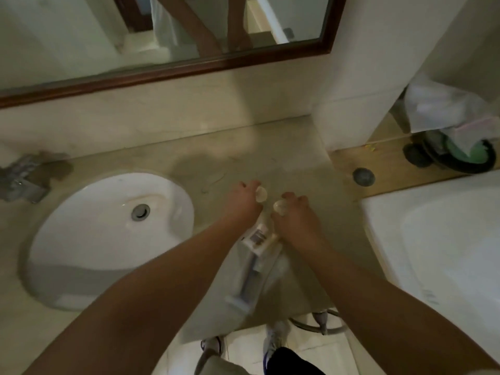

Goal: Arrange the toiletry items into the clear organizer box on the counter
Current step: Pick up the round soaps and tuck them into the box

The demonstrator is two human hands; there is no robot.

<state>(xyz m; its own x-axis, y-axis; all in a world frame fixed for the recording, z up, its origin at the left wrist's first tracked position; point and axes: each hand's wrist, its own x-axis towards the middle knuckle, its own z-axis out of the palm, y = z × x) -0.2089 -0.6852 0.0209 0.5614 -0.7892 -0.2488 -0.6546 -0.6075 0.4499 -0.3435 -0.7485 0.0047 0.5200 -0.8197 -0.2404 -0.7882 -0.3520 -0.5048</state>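
The clear organizer box [273, 277] sits on the beige counter near its front edge, between my forearms. Inside it lie a white tube with a purple label [257, 238] and a long grey-blue item [249, 280] that looks like a toothbrush. My left hand [243, 200] is closed around a small pale round object [262, 194] just beyond the box. My right hand [293, 212] grips a similar small pale round object [280, 206] beside it. The two hands are close together, almost touching. The picture is blurred, so what the round objects are cannot be told.
A white oval sink [108, 234] is set into the counter [243, 155] on the left, with a chrome faucet [21, 180] behind it. A framed mirror [162, 69] hangs above. On the right stand a white appliance [438, 250] and a wooden ledge [400, 163] holding a plastic bag.
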